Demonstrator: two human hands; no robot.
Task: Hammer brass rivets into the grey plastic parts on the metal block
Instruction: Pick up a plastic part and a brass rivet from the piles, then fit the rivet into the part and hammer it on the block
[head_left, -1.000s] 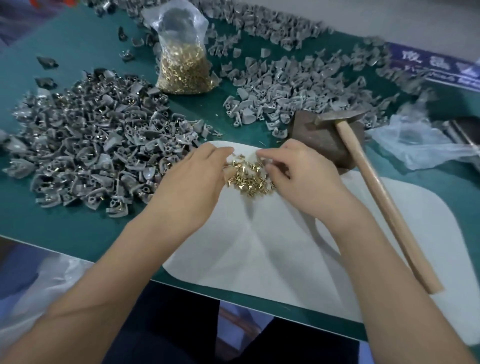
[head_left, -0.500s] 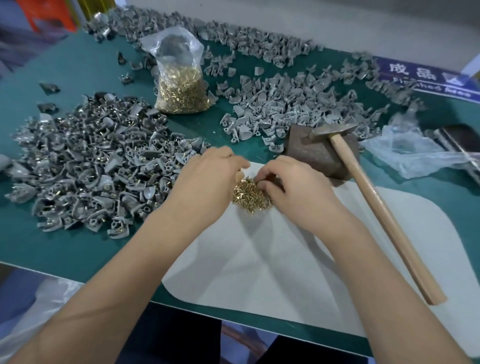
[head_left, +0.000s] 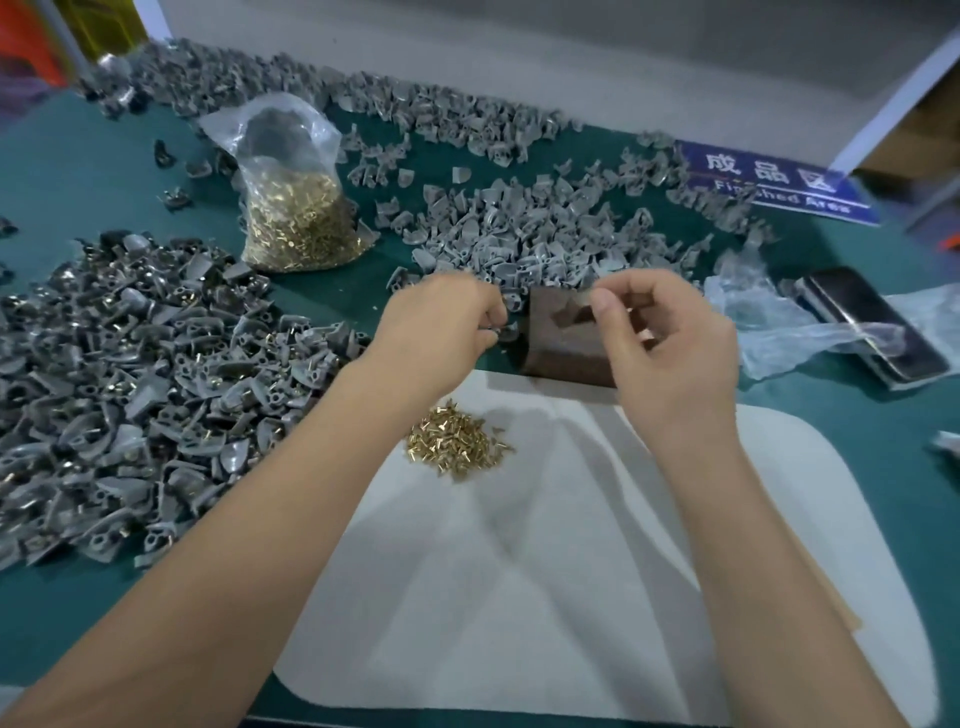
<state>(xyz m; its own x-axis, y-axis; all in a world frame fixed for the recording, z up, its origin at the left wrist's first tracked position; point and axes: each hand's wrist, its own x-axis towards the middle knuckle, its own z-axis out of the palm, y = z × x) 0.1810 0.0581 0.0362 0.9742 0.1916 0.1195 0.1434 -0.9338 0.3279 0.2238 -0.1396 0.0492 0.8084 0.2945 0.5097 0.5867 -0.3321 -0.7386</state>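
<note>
Pinching a small grey plastic part (head_left: 501, 332), the left hand (head_left: 441, 325) nears the metal block (head_left: 563, 338). Right hand (head_left: 670, 343) curls, contents unclear. Seat the part flat before striking.

Green desk (head_left: 78, 171), with a white mat (head_left: 571, 597) at its near edge. On the mat, a loose heap of brass rivets (head_left: 457, 447); at the mat's far edge, a dark metal block (head_left: 561, 348). Left of the mat, a big heap of grey plastic parts (head_left: 130, 389); beyond it, a clear bag of rivets (head_left: 296, 208) and more grey parts (head_left: 545, 228). Right of the block, crumpled clear plastic (head_left: 779, 332) and a phone (head_left: 872, 322); farther back, a blue sign (head_left: 769, 182).
</note>
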